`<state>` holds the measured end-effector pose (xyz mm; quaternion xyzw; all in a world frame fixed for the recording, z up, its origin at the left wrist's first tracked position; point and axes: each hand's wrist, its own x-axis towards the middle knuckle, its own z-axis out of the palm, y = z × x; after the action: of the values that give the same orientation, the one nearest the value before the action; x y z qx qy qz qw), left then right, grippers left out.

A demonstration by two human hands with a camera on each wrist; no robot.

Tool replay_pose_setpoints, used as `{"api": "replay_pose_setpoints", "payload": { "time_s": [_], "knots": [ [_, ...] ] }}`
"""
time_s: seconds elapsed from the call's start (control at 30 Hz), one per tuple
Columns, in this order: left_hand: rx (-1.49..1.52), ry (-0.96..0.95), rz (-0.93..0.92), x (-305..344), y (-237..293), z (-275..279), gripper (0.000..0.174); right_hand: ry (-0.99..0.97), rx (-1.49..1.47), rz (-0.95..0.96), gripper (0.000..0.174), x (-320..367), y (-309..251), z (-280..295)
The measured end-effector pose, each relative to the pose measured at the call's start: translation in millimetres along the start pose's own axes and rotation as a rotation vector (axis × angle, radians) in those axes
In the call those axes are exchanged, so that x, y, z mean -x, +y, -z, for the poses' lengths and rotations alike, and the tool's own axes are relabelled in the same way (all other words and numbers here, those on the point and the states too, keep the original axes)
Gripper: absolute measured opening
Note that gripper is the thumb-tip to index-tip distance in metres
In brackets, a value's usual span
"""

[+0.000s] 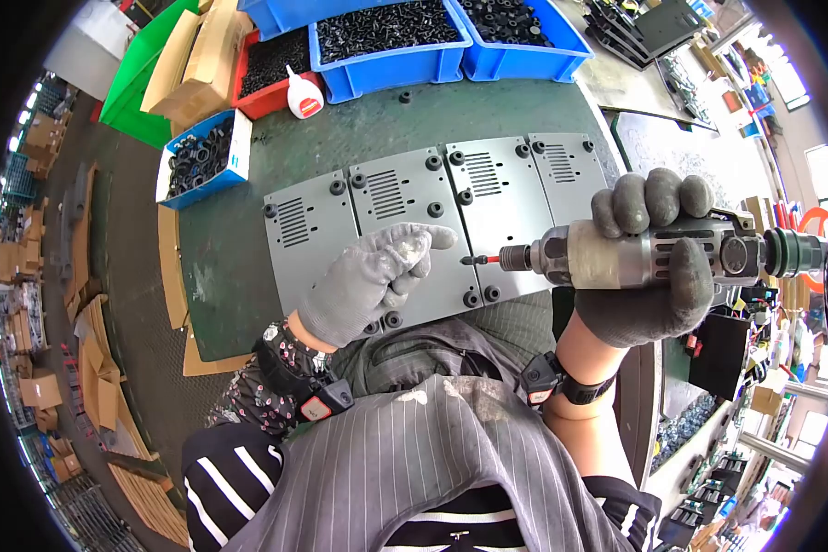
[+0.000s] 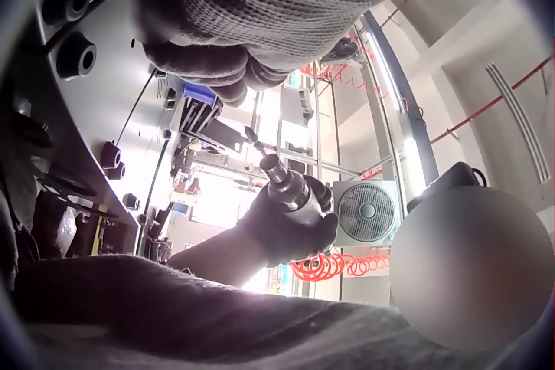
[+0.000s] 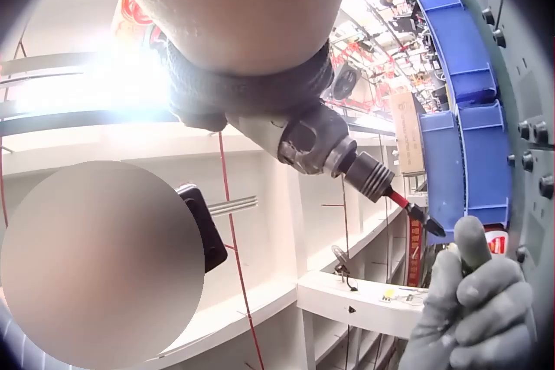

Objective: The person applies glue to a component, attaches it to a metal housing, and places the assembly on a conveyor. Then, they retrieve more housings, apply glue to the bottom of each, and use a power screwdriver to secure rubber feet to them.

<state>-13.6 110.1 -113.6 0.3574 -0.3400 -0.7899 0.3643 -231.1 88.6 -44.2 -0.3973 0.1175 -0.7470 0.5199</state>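
Observation:
Several grey metal plates (image 1: 405,198) with vent slots and black rubber feet (image 1: 435,210) lie side by side on the green table (image 1: 235,267). My right hand (image 1: 635,313), in a dark glove, grips a pneumatic screwdriver (image 1: 616,253) held level above the plates. Its red-collared bit (image 1: 483,260) points left toward my left hand (image 1: 373,281). That hand wears a grey glove and hovers over the plates, index finger straight, its tip just above the bit, the other fingers curled. The right wrist view shows the bit (image 3: 408,205) just above the left hand (image 3: 468,301). Anything inside its curled fingers is hidden.
Blue bins (image 1: 386,41) of black parts stand along the table's far edge. Beside them are a red bin (image 1: 271,69) and a white glue bottle (image 1: 302,97). A small box of black rings (image 1: 202,156) sits at the left corner. Cardboard (image 1: 198,64) lies behind it.

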Motion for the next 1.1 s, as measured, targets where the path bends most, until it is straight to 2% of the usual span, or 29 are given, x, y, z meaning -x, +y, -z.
{"api": "replay_pose_setpoints", "payload": {
  "time_s": [0.27, 0.43, 0.57, 0.67, 0.83, 1.1],
  "knots": [
    [0.185, 0.056, 0.129, -8, 5, -10, 0.034, 0.033, 0.009, -0.013, 0.039, 0, 5, 10],
    [0.074, 0.033, 0.07, -11, -3, 0, 0.035, 0.036, -0.035, -0.008, 0.036, -3, 7, 9],
    [0.117, 0.045, 0.082, -11, -2, -2, 0.037, 0.078, -0.058, -0.007, 0.038, -3, 10, 4],
    [0.15, -0.034, 0.089, -12, -2, -1, 0.038, 0.075, -0.047, -0.012, 0.038, -3, 13, 4],
    [0.136, 0.073, 0.137, -7, 5, -5, 0.035, 0.056, -0.014, -0.044, 0.039, -1, 18, 2],
    [0.096, 0.054, 0.056, -8, -6, 6, 0.038, -0.005, 0.024, -0.039, 0.04, -2, 26, -5]
  ]
}}
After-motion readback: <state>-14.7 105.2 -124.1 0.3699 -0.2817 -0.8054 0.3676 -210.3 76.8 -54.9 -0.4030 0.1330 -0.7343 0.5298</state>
